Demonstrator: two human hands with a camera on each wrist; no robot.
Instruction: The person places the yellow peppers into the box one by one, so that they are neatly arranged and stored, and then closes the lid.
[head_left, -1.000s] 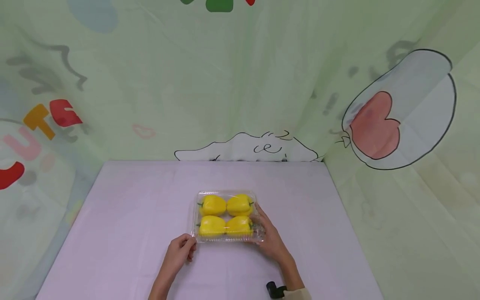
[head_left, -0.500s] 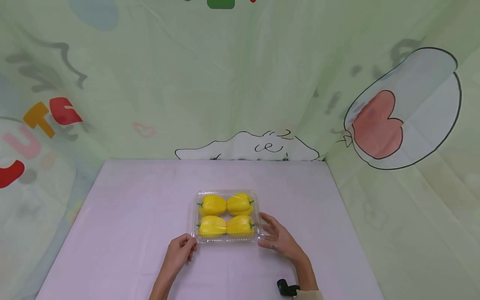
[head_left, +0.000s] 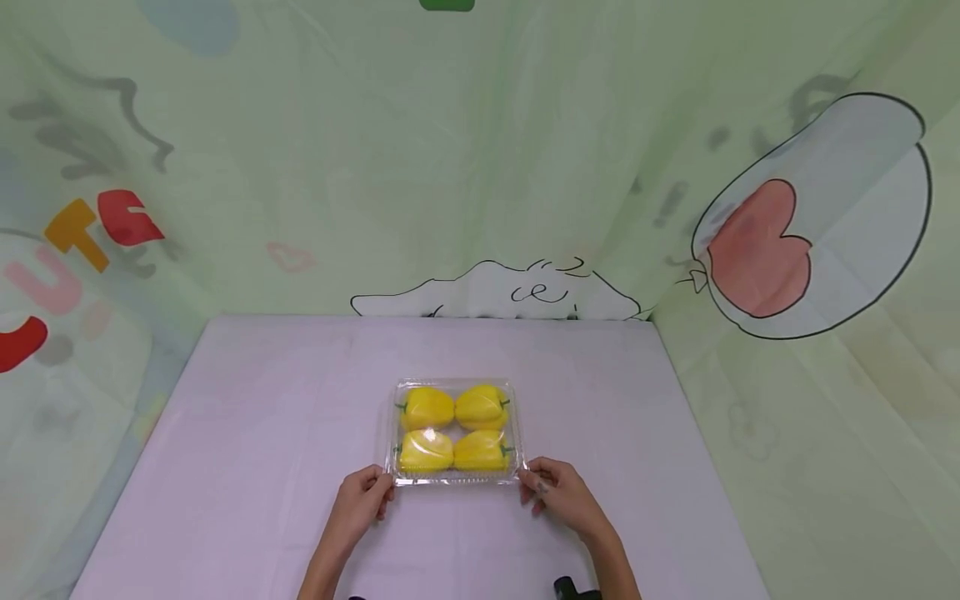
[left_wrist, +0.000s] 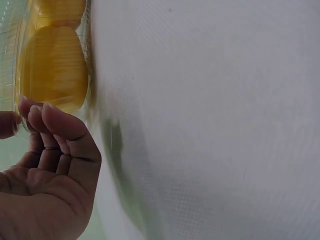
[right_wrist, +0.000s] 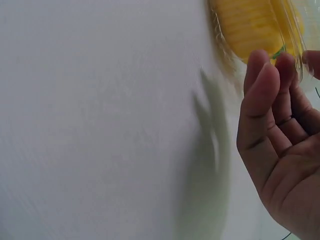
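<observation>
A clear plastic clamshell box (head_left: 456,480) lies on the table with its lid down. Inside it are several yellow bell peppers (head_left: 428,407) with green stems, in two rows. My left hand (head_left: 362,500) pinches the rim at the box's front left corner. At the front right corner, my right hand (head_left: 562,497) holds the rim between thumb and fingers. The left wrist view has the left hand (left_wrist: 57,167) with curled fingers under the lip and the thumb opposite. In the right wrist view, the right hand (right_wrist: 282,132) has the rim between its thumb and fingertips.
A pale lilac cloth covers the table (head_left: 285,400). Green printed fabric (head_left: 465,167) with cartoon drawings hangs behind it and at both sides. A black device (head_left: 573,588) sits by the right forearm at the bottom edge.
My right hand has come off the box's right side, moved back toward me, and taken hold of the front right corner. The left hand keeps its pinch on the front left corner.
</observation>
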